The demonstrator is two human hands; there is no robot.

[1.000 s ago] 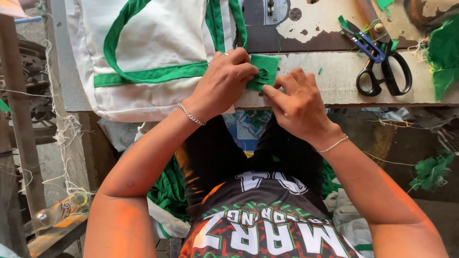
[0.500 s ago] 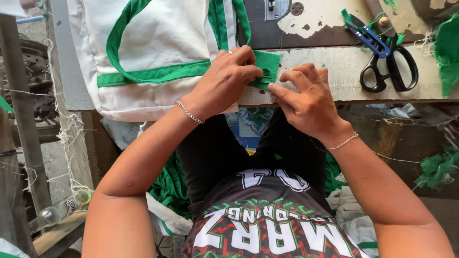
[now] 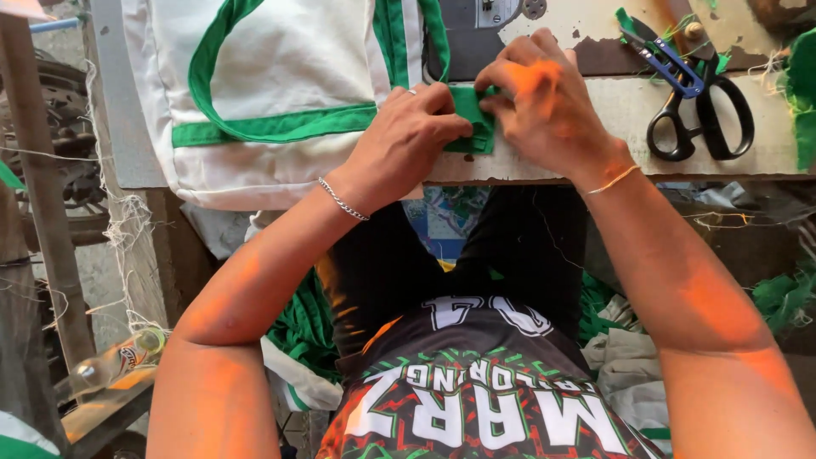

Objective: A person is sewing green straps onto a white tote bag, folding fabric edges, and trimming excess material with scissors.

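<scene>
Worn worktable (image 3: 595, 110), scissors (image 3: 701, 115) at 2 o'clock. Left hand (image 3: 404, 144) and right hand (image 3: 540, 102), fingers together, pinch green strap (image 3: 472, 127) on white bag (image 3: 280, 93).

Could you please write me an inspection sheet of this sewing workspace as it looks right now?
Surface: worn pale table top with chipped paint, edge facing the person.
Job's things: small green fabric piece pressed at the table edge; white cloth bag with green trim lying beside it.
Clutter: black-handled scissors and blue thread snips to the right; green scraps at the far right.
Grippers: left hand and right hand both pinch the green fabric piece, fingertips meeting.
Cables: nothing seen; only loose threads hanging at the left.
Surroundings: green cloth heap under the table, glass bottle low on the left.
</scene>
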